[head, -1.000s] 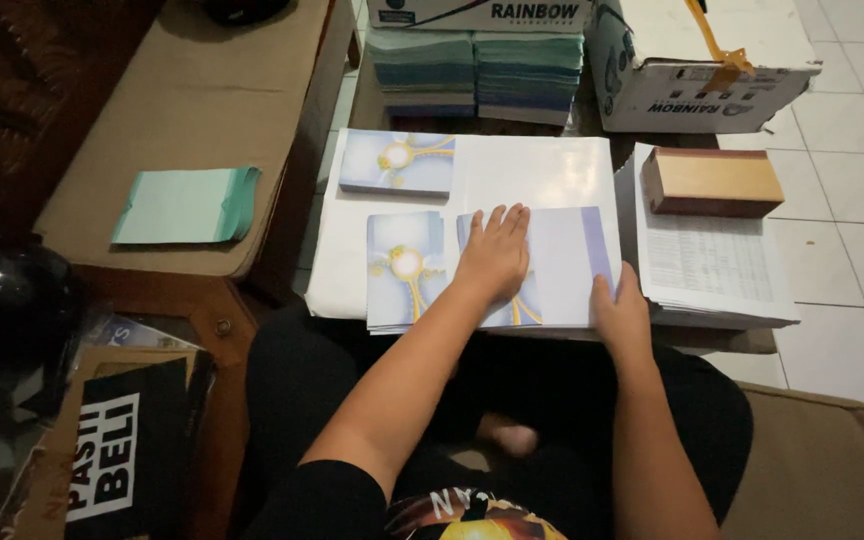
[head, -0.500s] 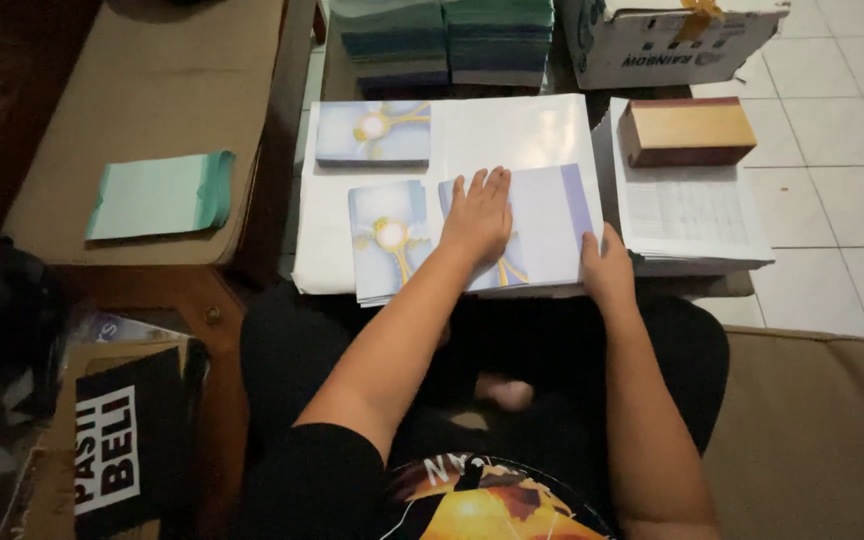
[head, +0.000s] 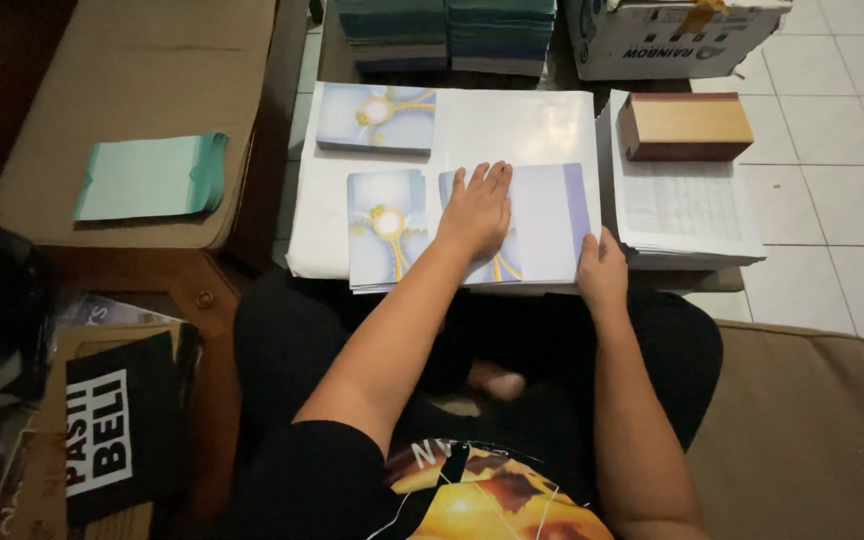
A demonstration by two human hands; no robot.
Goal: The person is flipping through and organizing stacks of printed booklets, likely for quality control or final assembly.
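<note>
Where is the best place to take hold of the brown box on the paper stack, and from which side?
Grip the brown box across its two long sides, coming from above. It lies flat on the paper stack, its top is bare, and nothing crowds its long edges, so fingers would likely fit there.

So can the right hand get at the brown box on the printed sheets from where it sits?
Probably yes. The right hand grips the blue card's near corner, and the brown box lies just beyond on the paper stack, with nothing standing between them.
</note>
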